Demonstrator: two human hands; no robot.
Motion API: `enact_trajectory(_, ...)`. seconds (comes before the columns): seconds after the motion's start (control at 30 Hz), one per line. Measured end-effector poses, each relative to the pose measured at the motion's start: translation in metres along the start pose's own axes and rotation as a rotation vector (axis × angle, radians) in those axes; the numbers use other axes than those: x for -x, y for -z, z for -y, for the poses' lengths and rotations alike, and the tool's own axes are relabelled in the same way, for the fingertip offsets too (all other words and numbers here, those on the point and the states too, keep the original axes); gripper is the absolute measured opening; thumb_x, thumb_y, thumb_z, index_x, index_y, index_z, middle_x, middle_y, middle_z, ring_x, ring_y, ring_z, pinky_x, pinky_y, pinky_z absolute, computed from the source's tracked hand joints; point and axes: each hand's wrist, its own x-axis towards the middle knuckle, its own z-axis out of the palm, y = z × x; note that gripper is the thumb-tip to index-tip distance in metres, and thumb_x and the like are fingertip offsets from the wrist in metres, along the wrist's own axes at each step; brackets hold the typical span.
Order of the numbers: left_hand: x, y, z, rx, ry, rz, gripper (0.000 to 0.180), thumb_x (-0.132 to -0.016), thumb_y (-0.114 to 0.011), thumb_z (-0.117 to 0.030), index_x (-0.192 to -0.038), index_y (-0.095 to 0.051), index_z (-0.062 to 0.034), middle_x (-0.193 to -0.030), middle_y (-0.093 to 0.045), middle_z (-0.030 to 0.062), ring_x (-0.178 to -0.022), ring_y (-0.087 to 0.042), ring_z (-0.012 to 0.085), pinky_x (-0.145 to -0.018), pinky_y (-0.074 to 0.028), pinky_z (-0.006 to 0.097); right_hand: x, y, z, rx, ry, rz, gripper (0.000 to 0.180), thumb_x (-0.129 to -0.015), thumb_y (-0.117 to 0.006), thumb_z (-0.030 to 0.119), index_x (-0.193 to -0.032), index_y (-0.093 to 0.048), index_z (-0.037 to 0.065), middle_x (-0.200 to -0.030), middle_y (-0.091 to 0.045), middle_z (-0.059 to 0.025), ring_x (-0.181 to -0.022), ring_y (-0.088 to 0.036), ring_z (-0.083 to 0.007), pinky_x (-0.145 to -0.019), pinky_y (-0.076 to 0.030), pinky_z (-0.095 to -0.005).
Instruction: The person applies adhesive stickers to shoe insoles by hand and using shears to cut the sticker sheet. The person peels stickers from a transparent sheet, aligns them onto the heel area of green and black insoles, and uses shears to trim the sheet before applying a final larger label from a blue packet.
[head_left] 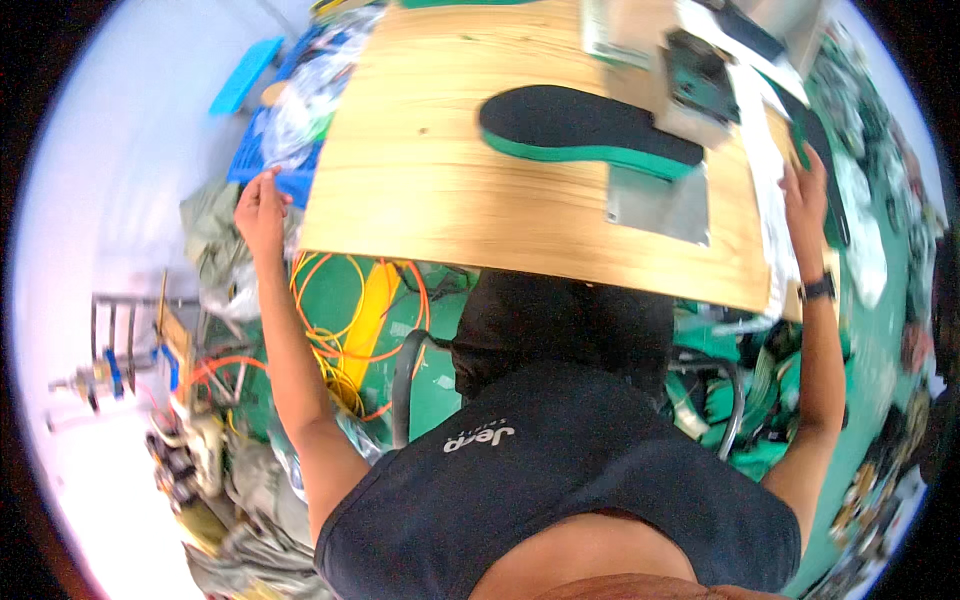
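A thick shoe insole, black on top with a green edge, lies across the wooden table. One end of it overlaps a square metal plate set in the tabletop. Off the table's left edge, my left hand hangs beside a blue crate, its fingers drawn together; what they hold, if anything, cannot be made out. At the right edge my right hand is closed on a black and green insole, partly covered by the fingers. Blur softens both hands.
A metal block-like device stands at the table's far right, beside white strips. Clear plastic bags fill the blue crate on the left. Orange and yellow hoses lie on the green floor below. Dark bundles line the right side.
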Motion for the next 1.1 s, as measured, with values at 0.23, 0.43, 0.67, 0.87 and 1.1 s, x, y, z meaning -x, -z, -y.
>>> enact_trajectory(0.23,0.049,0.014,0.120,-0.195,0.048,0.318,0.025,-0.090,-0.061,-0.020,-0.103,-0.070,0.0006,-0.090,-0.071,0.0098,-0.081,-0.066,0.0175,-0.072,-0.052,0.031,0.105,-0.042,0.125,-0.385,0.120,0.261,0.041,-0.095,-0.051,0.002,-0.136,-0.045,0.000,-0.076,-0.054,0.0009,-0.065,-0.048,-0.0068,-0.062,-0.042,-0.0212)
enact_trajectory(0.43,0.051,-0.041,0.152,0.142,0.212,0.312,0.023,-0.090,-0.057,-0.010,-0.107,-0.068,0.0007,-0.094,-0.071,0.0073,-0.082,-0.065,0.0148,-0.075,-0.051,0.029,0.131,-0.115,0.226,-0.504,0.384,0.646,0.051,-0.080,-0.069,0.006,-0.127,-0.052,-0.001,-0.064,-0.051,-0.0012,-0.051,-0.045,-0.0108,-0.047,-0.035,-0.0260)
enact_trajectory(0.67,-0.065,-0.073,0.182,0.154,0.164,0.125,0.024,-0.091,-0.057,-0.012,-0.109,-0.069,-0.0005,-0.086,-0.069,0.0052,-0.071,-0.061,0.0104,-0.065,-0.049,0.025,0.098,-0.159,0.281,-0.109,0.703,0.867,0.068,-0.071,-0.078,0.038,-0.124,-0.055,0.002,-0.129,-0.052,-0.0151,-0.116,-0.048,-0.0329,-0.098,-0.039,-0.0444)
enact_trajectory(0.87,-0.211,-0.118,0.174,-0.181,-0.072,0.330,0.033,-0.085,-0.057,-0.022,-0.113,-0.069,-0.0094,-0.099,-0.070,0.0178,-0.091,-0.068,0.0309,-0.083,-0.052,0.038,0.085,-0.191,0.310,0.069,0.776,1.061,0.086,-0.071,-0.077,0.051,-0.136,-0.046,0.004,-0.149,-0.036,-0.0147,-0.137,-0.033,-0.0350,-0.109,-0.030,-0.0490)
enact_trajectory(1.1,-0.296,-0.223,0.196,-0.615,-0.207,0.407,0.061,-0.075,-0.055,-0.011,-0.135,-0.055,-0.0225,-0.118,-0.065,0.0177,-0.104,-0.063,0.0364,-0.089,-0.051,0.047,0.078,-0.190,0.304,0.116,0.808,1.174,0.075,-0.080,-0.066,0.055,-0.137,-0.048,0.009,-0.151,-0.035,-0.0151,-0.136,-0.036,-0.0342,-0.106,-0.034,-0.0494)
